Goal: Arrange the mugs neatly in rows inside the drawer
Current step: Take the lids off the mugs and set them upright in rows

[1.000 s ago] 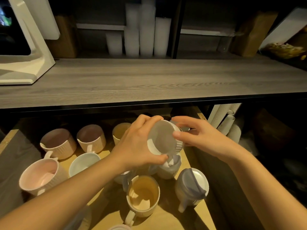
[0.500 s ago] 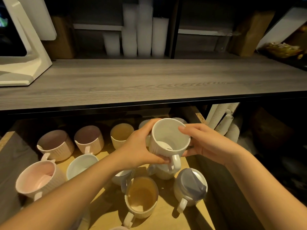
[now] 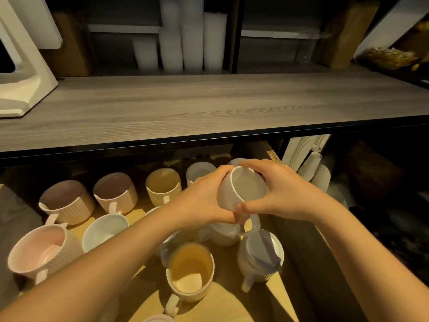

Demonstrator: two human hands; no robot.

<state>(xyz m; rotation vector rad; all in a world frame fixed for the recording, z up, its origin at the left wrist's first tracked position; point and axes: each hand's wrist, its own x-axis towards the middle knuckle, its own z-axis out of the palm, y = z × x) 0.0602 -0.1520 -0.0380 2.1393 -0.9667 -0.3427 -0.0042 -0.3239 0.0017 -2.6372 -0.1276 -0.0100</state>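
A white ribbed mug (image 3: pixel 242 185) hangs above the open drawer (image 3: pixel 228 300), mouth up and tilted toward me, its handle pointing down. My left hand (image 3: pixel 204 197) grips its left side and my right hand (image 3: pixel 278 189) its right side. In the back row stand two pink mugs (image 3: pixel 67 201), (image 3: pixel 116 191), a yellow mug (image 3: pixel 163 185) and a white one (image 3: pixel 199 170). Closer lie a pink mug (image 3: pixel 41 251), a pale blue mug (image 3: pixel 104 230), a yellow mug (image 3: pixel 190 270) and a white mug (image 3: pixel 261 257). Another white mug (image 3: pixel 222 235) sits under the held one.
A grey wooden counter (image 3: pixel 209 105) overhangs the drawer's back. Stacks of paper cups (image 3: pixel 306 156) lean in the dark compartment to the right. A white appliance (image 3: pixel 21 73) stands on the counter at the left, with tall white cup stacks (image 3: pixel 185 36) on the shelf behind.
The white mug was turned from mouth sideways to mouth up and carried right and back. Both hands stayed on it, and the right hand closed further around its side.
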